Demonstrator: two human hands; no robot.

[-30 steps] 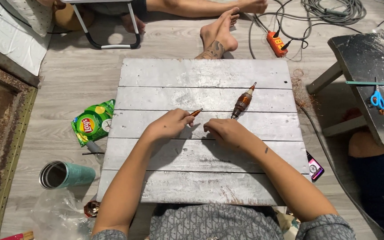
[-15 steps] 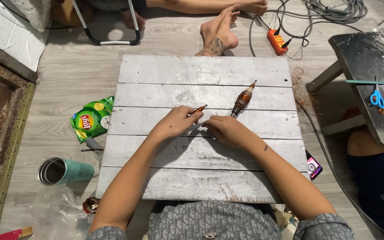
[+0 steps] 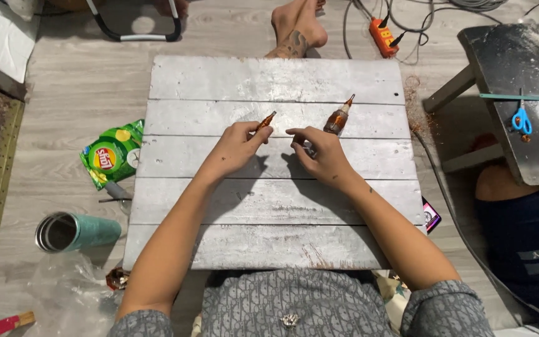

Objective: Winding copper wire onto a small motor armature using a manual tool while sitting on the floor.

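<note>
Left hand: the left hand (image 3: 235, 150) had lifted slightly off the board (image 3: 276, 81), its fingers pinched together on a small brown pointed piece (image 3: 266, 120), tip aimed up and to the right.
Right hand: the right hand (image 3: 319, 156) had drawn a little away from the left, so a gap showed between them where a second ago they sat close together; its fingers were curled, and whether they gripped anything could not be told.
Brown bottle: the bottle (image 3: 338, 118) lay on the board just beyond the right hand, nozzle pointing away, not touched, in the same place as before.
Meaning: judging by this, the small piece was being held up for work rather than pressed to the board.
Around: a green snack bag (image 3: 110, 153) and a teal cup (image 3: 76, 232) lay on the floor to the left; blue scissors (image 3: 521, 120) lay on a dark stool (image 3: 531, 156) to the right.
</note>
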